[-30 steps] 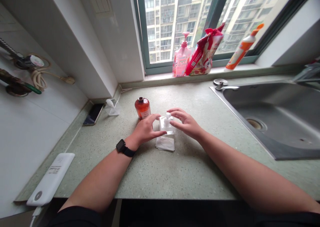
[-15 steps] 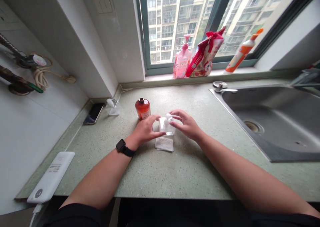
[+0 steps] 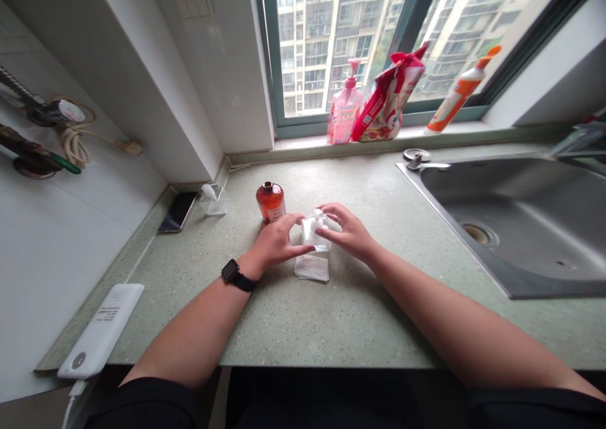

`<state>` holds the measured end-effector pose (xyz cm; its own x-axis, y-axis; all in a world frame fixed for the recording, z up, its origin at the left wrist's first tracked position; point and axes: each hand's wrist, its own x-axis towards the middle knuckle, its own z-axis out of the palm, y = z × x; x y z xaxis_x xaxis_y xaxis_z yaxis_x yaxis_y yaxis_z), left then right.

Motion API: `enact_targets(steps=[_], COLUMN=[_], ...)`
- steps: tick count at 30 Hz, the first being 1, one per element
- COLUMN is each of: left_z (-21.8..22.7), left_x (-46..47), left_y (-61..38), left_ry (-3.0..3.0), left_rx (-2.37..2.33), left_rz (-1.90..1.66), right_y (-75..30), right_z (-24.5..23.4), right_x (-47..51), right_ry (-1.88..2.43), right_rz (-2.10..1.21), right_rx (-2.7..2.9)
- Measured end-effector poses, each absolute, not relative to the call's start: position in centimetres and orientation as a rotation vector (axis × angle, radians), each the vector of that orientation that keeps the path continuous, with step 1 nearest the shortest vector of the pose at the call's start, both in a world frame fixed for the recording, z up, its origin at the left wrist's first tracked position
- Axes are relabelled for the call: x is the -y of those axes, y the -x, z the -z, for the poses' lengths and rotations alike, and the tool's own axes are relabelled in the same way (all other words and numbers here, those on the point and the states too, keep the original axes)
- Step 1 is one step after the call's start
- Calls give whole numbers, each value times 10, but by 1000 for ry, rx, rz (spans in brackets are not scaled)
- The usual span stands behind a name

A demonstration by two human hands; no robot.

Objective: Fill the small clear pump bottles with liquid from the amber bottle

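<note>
I have the clear, square-sided pump bottle [image 3: 309,235] upright midway between the front and back edges of the surface [image 3: 284,328]. My left hand [image 3: 274,242] grips its body; my right hand's [image 3: 349,235] grip pinches the white pump head [image 3: 319,215].

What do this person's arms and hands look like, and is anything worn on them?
Both the left hand and right hand are ungloved. A black watch with a squarish dark face and black strap circles the left wrist; the right wrist is bare. Dark sleeves leave both forearms uncovered.
</note>
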<state>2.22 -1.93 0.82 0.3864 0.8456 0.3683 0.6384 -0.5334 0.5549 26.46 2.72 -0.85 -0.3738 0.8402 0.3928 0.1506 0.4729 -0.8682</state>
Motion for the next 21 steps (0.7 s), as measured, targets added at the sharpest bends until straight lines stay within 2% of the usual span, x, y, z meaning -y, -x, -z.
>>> enact_targets(steps=[12,21], left_z=[-11,-9], left_x=[19,21], left_y=[-23,-25], left_ry=[-2326,-2347], left_rx=[-1298,-1307], left_rz=[-900,-933], right_y=[-258,-276], right_z=[-4,-21], right_x=[-17,-17], right_ry=[817,796], right_rz=[-833,-984], right_rx=[1923,1714])
